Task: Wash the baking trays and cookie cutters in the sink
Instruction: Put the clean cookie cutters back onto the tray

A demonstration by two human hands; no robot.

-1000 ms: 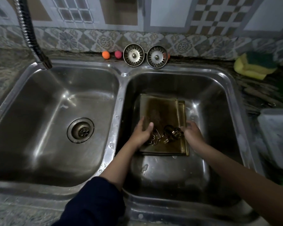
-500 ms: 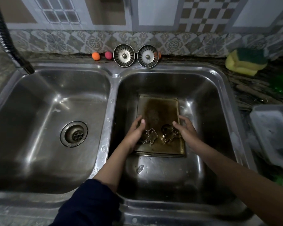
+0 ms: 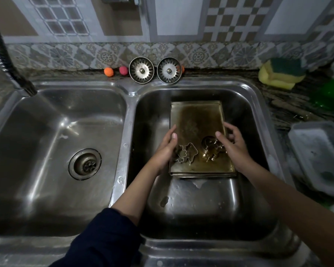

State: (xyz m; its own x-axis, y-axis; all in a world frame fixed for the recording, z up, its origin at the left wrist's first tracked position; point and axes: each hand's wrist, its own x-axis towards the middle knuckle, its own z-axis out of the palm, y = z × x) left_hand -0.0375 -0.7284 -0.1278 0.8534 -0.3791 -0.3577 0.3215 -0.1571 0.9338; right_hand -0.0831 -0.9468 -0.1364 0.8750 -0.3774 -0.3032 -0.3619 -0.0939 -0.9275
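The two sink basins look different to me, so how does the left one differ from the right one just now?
The left basin holds nothing, while the right basin holds stacked baking trays with cookie cutters on top. The left basin's drain shows openly; the right basin's drain is not visible. Both hands reach into the right basin, none into the left. Both are shiny steel, side by side.

Glossy steel sink (image 3: 131, 116); tarnished metal tray (image 3: 197, 122); shiny cutters (image 3: 187, 153).

Dim light; patterned tile wall (image 3: 181, 26); dark stone counter (image 3: 289, 110); steel double sink (image 3: 127, 116).
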